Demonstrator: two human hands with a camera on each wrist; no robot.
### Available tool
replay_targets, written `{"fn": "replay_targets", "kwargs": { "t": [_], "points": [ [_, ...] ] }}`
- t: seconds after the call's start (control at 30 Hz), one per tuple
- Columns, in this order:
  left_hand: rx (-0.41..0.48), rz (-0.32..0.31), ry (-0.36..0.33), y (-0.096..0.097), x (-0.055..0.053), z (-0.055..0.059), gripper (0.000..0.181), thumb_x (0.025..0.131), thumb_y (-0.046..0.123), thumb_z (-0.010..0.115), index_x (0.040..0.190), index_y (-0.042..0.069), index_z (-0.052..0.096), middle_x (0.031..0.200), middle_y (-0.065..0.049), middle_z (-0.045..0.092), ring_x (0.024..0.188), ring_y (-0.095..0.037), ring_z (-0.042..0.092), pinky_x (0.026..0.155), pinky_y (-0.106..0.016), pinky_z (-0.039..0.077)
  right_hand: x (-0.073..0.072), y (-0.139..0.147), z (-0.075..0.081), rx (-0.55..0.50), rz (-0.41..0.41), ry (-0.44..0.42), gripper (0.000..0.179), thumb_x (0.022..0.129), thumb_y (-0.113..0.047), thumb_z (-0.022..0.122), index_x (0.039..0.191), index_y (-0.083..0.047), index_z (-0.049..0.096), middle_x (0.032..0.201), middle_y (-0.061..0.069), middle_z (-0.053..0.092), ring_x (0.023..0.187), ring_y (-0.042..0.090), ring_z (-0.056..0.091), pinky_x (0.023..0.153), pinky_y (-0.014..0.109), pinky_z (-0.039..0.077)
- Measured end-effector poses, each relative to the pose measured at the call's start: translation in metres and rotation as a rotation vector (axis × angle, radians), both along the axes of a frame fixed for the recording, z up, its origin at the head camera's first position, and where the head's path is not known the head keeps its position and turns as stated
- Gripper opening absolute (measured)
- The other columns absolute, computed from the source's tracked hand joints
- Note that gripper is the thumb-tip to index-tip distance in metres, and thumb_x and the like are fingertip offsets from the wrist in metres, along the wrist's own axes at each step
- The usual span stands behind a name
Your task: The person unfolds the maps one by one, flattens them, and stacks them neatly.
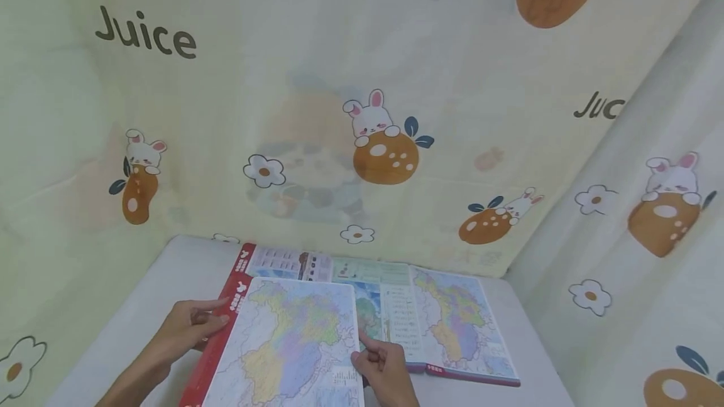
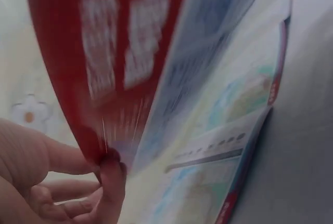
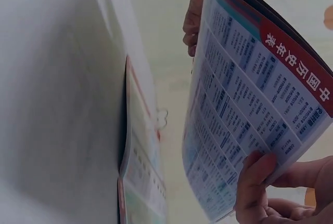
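A map sheet with a red strip down its left side is held up over the table, coloured map side showing in the head view. My left hand pinches its red edge between thumb and fingers. At the opposite edge, my right hand grips the sheet with thumb and fingers. The right wrist view shows its other face, printed with columns of text and a red header. Behind it, partly covered, an unfolded map lies on the table.
A pale tabletop carries the unfolded map, whose right end lies near the table's right side. Curtains printed with rabbits, fruit and flowers hang behind the table and at its sides.
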State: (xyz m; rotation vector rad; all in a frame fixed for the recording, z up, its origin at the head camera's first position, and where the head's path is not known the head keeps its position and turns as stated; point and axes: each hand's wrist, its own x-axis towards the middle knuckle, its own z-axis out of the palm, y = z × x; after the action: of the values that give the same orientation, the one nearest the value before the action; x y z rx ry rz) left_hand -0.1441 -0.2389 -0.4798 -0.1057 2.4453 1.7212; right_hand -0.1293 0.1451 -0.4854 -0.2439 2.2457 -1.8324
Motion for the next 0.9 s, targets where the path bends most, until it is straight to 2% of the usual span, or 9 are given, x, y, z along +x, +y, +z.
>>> {"fn": "replay_targets", "kwargs": {
  "t": [0.17,0.23,0.33,0.4,0.53,0.63,0.77,0.9],
  "points": [
    [0.014,-0.004,0.07,0.023,-0.023,-0.013,0.069,0.104,0.02,0.075,0.159,-0.01,0.046,0.112,-0.02,0.08,0.083,-0.026,0.081,0.073,-0.039,0.068,-0.016,0.008,-0.005,0.018,-0.087,0.048,0.063,0.102,-0.013,0.065,0.152,0.019,0.045,0.072,-0.005,0.062,0.053,0.0,0.047,0.06,0.016,0.051],
    [0.017,-0.005,0.091,0.029,-0.033,-0.019,0.068,0.103,0.016,0.075,0.16,-0.008,0.046,0.109,-0.02,0.08,0.082,-0.026,0.081,0.073,-0.039,0.068,-0.023,0.009,-0.009,0.011,-0.126,0.065,0.061,0.1,-0.009,0.066,0.152,0.017,0.047,0.072,-0.003,0.062,0.052,0.0,0.046,0.056,0.016,0.047],
    [0.015,-0.019,0.108,0.036,-0.048,-0.028,0.065,0.103,0.009,0.073,0.16,-0.007,0.046,0.11,-0.021,0.079,0.082,-0.026,0.081,0.073,-0.038,0.068,-0.03,0.01,-0.017,0.032,-0.173,0.085,0.059,0.099,-0.006,0.067,0.152,0.015,0.049,0.071,-0.003,0.059,0.05,0.001,0.036,0.051,0.015,0.036],
    [-0.001,-0.015,0.108,0.041,-0.058,-0.034,0.063,0.102,0.006,0.072,0.159,-0.007,0.048,0.109,-0.02,0.079,0.082,-0.024,0.078,0.072,-0.035,0.067,-0.035,0.012,-0.021,0.062,-0.195,0.078,0.059,0.1,-0.007,0.067,0.152,0.013,0.05,0.072,-0.002,0.061,0.051,0.002,0.038,0.05,0.016,0.036],
    [-0.064,0.035,0.102,0.054,-0.075,-0.046,0.06,0.1,0.006,0.074,0.157,-0.001,0.055,0.107,-0.015,0.078,0.08,-0.019,0.072,0.068,-0.031,0.063,-0.048,0.017,-0.031,0.133,-0.223,0.069,0.06,0.1,-0.01,0.068,0.155,0.009,0.05,0.072,-0.001,0.062,0.053,0.005,0.042,0.052,0.018,0.04],
    [-0.082,0.066,0.107,0.063,-0.085,-0.055,0.059,0.1,0.005,0.075,0.156,0.001,0.057,0.108,-0.015,0.078,0.079,-0.018,0.069,0.067,-0.03,0.06,-0.061,0.021,-0.039,0.161,-0.248,0.106,0.058,0.099,-0.008,0.068,0.153,0.008,0.053,0.069,-0.002,0.059,0.052,0.004,0.04,0.052,0.018,0.04],
    [-0.081,0.092,0.125,0.074,-0.098,-0.068,0.055,0.101,0.003,0.073,0.154,-0.002,0.058,0.109,-0.019,0.077,0.08,-0.02,0.069,0.069,-0.032,0.06,-0.079,0.026,-0.052,0.191,-0.275,0.147,0.056,0.096,-0.008,0.068,0.149,0.008,0.057,0.066,-0.007,0.057,0.049,0.003,0.038,0.052,0.018,0.04],
    [-0.165,0.128,0.17,0.084,-0.115,-0.081,0.049,0.099,0.006,0.074,0.147,-0.003,0.065,0.109,-0.02,0.077,0.082,-0.02,0.069,0.069,-0.032,0.056,-0.094,0.03,-0.064,0.253,-0.301,0.16,0.056,0.097,-0.008,0.067,0.149,0.007,0.058,0.067,-0.005,0.056,0.054,0.006,0.042,0.053,0.019,0.04]
  ]
}}
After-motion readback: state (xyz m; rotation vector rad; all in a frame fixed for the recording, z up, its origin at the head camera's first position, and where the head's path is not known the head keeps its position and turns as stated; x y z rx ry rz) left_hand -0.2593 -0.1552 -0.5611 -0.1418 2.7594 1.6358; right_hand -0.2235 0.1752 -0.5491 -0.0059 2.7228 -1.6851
